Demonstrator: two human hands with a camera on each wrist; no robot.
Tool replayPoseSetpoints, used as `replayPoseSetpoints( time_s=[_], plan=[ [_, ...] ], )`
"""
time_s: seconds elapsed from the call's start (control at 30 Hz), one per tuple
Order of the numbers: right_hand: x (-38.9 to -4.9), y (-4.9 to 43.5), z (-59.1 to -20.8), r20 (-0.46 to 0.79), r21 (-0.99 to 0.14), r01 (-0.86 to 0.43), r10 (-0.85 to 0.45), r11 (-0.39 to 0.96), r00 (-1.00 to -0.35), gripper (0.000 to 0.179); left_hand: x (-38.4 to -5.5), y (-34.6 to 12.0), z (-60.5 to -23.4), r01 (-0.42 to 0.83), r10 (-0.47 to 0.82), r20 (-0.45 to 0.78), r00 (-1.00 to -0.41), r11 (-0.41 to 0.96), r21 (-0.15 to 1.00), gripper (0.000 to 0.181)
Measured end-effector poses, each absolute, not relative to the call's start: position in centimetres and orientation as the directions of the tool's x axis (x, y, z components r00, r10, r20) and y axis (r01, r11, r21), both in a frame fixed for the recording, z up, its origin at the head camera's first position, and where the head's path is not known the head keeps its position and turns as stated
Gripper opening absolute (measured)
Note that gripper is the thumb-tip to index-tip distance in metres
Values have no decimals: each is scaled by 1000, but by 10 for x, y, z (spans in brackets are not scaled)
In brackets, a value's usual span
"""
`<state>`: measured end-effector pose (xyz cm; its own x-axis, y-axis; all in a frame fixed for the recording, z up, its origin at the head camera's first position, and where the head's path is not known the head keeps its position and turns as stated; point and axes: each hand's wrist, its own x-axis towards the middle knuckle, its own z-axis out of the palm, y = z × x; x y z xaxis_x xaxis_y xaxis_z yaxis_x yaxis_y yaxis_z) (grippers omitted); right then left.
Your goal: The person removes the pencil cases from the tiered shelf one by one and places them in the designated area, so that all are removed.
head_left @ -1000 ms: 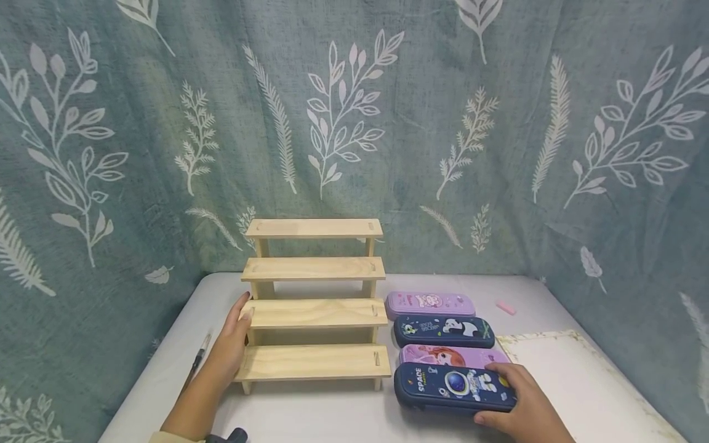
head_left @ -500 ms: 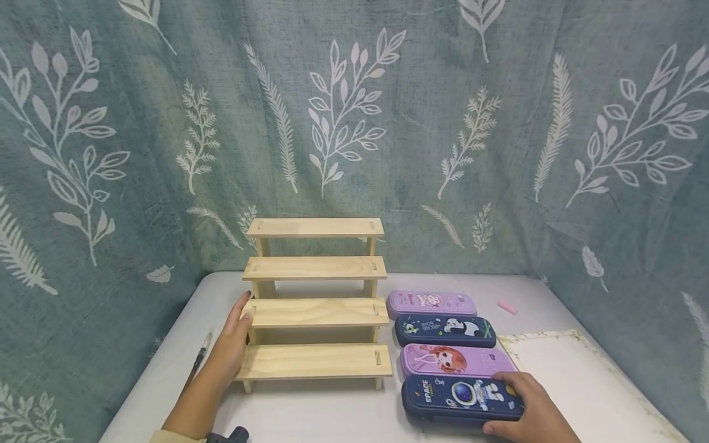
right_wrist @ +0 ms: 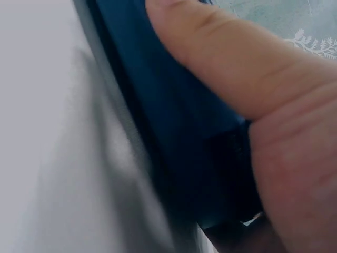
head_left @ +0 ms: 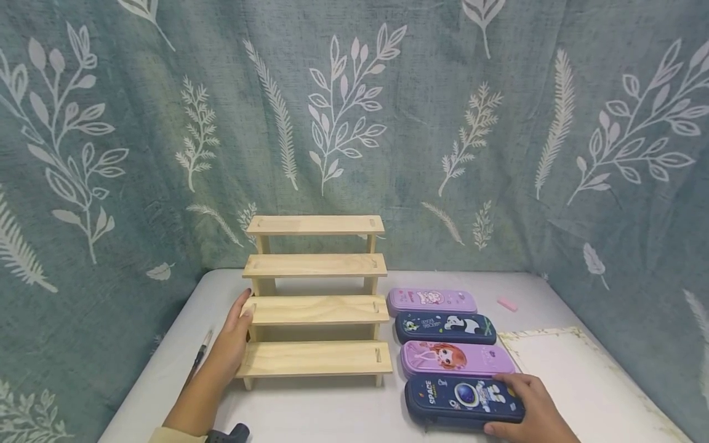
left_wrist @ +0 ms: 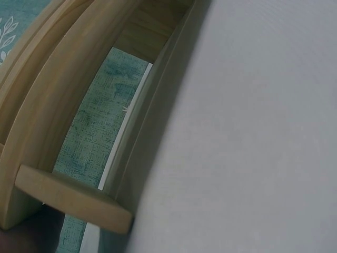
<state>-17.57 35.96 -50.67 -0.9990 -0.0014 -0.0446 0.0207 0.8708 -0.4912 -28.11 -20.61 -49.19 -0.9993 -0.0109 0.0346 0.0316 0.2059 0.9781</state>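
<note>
My right hand [head_left: 528,406] grips the right end of a dark blue pencil case [head_left: 440,399] printed "SPACE" with an astronaut. In the right wrist view the thumb [right_wrist: 221,52] lies along the side of this case [right_wrist: 174,116], close over the white table. Behind it are three more pencil cases in a column: a pink one with a red-haired girl [head_left: 421,358], a dark blue panda one [head_left: 432,326] and a lilac one [head_left: 401,300]. My left hand [head_left: 228,344] holds the left side of a four-step wooden display stand [head_left: 316,357], thumb on the second step from the bottom.
A paintbrush [head_left: 197,360] lies left of my left forearm. A pink eraser [head_left: 507,304] sits behind a cream sheet with a patterned border [head_left: 581,369] on the right. Leaf-printed green fabric [head_left: 410,154] hangs around the white table [head_left: 321,412].
My right hand has shifted the space pencil case slightly right and nearer to me, uncovering the girl case behind it. The left hand keeps its place on the stand.
</note>
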Motion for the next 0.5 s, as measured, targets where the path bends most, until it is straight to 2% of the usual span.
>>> replayPoseSetpoints(
  time_s=[0.4, 0.5],
  plan=[
    [-176, 354, -503, -86, -454, 41, 2, 890, -996, 109, -280, -209, -493, 4, -52, 19, -998, 264, 965, 59],
    [-176, 356, -499, -89, -448, 23, -19, 894, -996, 100, -275, -211, -490, 0, -53, 18, -998, 318, 948, 63]
  ],
)
